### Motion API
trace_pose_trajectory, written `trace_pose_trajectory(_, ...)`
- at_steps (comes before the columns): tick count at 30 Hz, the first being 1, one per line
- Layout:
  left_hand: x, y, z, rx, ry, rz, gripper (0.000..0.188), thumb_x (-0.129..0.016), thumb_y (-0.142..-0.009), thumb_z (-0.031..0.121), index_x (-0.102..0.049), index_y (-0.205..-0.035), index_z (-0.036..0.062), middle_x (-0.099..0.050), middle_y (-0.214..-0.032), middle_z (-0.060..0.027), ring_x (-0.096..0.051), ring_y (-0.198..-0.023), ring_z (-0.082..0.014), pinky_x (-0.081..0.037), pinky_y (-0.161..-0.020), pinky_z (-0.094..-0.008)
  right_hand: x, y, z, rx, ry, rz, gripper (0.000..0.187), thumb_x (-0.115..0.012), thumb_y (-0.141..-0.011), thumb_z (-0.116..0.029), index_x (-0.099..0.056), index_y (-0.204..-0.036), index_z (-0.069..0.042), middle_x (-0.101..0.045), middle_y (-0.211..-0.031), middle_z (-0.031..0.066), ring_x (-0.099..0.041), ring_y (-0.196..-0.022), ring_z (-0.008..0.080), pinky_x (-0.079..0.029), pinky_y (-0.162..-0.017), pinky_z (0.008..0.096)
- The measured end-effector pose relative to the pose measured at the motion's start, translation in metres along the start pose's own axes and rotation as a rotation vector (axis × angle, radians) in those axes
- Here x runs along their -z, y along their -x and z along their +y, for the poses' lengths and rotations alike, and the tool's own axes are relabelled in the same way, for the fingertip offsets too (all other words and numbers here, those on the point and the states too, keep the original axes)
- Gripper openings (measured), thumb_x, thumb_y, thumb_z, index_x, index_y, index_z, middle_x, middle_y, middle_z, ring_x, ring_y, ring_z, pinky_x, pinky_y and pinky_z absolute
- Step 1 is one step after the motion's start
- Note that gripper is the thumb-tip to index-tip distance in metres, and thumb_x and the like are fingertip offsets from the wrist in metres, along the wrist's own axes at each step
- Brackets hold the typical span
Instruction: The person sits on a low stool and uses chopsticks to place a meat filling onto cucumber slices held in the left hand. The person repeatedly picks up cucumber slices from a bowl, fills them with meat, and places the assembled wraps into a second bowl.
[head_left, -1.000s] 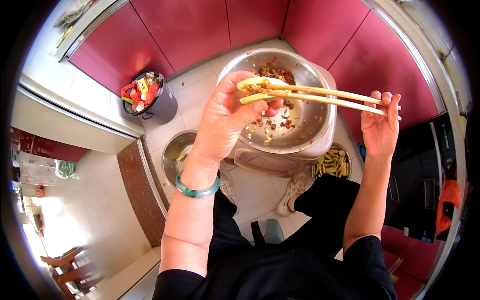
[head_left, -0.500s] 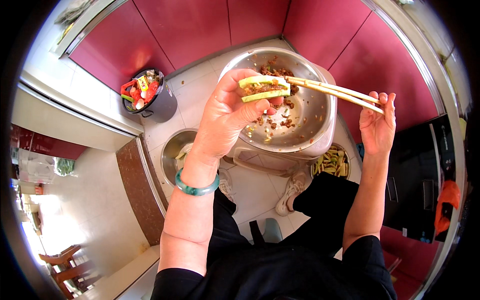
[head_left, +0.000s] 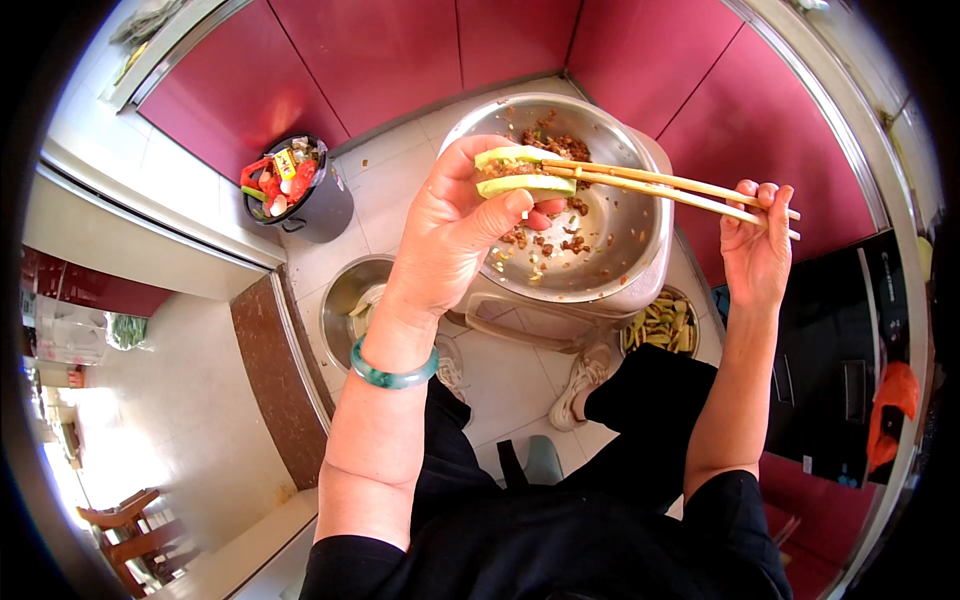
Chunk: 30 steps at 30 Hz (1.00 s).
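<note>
My left hand grips a pale green vegetable piece between thumb and fingers, held over a large steel basin. The piece is split lengthwise, with brown chopped filling in the gap. In my right hand are wooden chopsticks, pinched near their back ends and pointing left. Their tips reach into the filling between the two green halves. More brown filling lies in the basin, mostly toward its far side, with bits scattered over the bottom.
A stool carries the basin. On the floor stand a steel bowl at left and a bowl of cut green vegetable pieces at right. A full dark bin stands by the red cabinets. My shoes are near the stool.
The chopsticks have slid left and deeper into the split piece, and their back ends now stick out past my right hand. My left hand has barely moved.
</note>
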<state>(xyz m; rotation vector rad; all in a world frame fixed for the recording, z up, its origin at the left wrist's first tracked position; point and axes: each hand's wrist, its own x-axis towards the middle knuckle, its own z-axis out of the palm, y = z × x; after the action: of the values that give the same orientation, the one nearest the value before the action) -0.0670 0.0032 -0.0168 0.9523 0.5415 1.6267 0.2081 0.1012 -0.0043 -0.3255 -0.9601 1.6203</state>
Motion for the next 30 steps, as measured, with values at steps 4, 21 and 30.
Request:
trace_pose_trajectory(4, 0.001, -0.001, 0.000, -0.001, -0.073, 0.000, 0.039, -0.064, -0.081, 0.006, -0.046, -0.115, 0.0065, -0.059, -0.105, -0.0130, -0.061, -0.089, -0.0231, -0.051, -0.075, -0.0299, 0.004, 0.001, -0.004, 0.033, -0.061, 0.033, 0.031, -0.039, -0.095, -0.032, -0.052, -0.082, -0.007, -0.056, -0.090, 0.0092, -0.057, -0.081, 0.0159, -0.054, -0.072, 0.0273)
trace_pose_trajectory(21, -0.004, 0.002, -0.004, -0.174, -0.730, 0.104, 0.035, -0.071, -0.071, -0.002, -0.059, -0.104, 0.0030, -0.060, -0.096, -0.0028, -0.056, -0.089, -0.0106, -0.049, -0.078, -0.0254, -0.010, 0.005, -0.006, 0.012, 0.069, -0.059, 0.032, -0.040, -0.095, -0.032, -0.053, -0.080, -0.007, -0.058, -0.087, 0.0111, -0.058, -0.079, 0.0168, -0.053, -0.072, 0.0297)
trace_pose_trajectory(30, -0.004, 0.001, -0.001, -0.208, -0.950, 0.114, 0.037, -0.075, -0.067, 0.003, -0.060, -0.101, 0.0047, -0.062, -0.090, -0.0013, -0.057, -0.083, -0.0083, -0.048, -0.076, -0.0238, -0.006, 0.005, -0.012, 0.049, 0.068, -0.024, 0.031, -0.038, -0.096, -0.031, -0.052, -0.081, -0.007, -0.058, -0.087, 0.0106, -0.058, -0.078, 0.0161, -0.053, -0.071, 0.0299)
